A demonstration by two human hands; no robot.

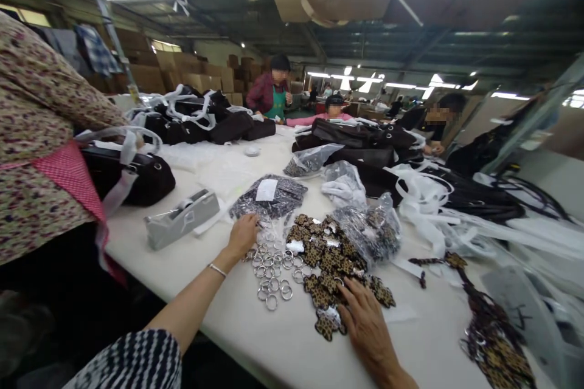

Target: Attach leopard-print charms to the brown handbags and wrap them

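Note:
My left hand (244,236) is at the far edge of a spread of silver split rings (274,267), close to a clear plastic bag of dark items (278,197) with a white label. Its fingers are curled together, and whatever they grip is hidden. My right hand (367,322) rests with fingers stretched out on a pile of leopard-print, bear-shaped pieces (322,252). A ring lies by its fingertips. Behind the pile sits another clear bag (376,228) with similar patterned pieces in it.
A grey tape dispenser (182,219) stands at the left. Black handbags (132,176) with white-wrapped handles line both sides of the white table (255,340). Finished leopard-print charms (497,340) lie at the right. A person in a floral top (41,109) stands left; other people work across the table.

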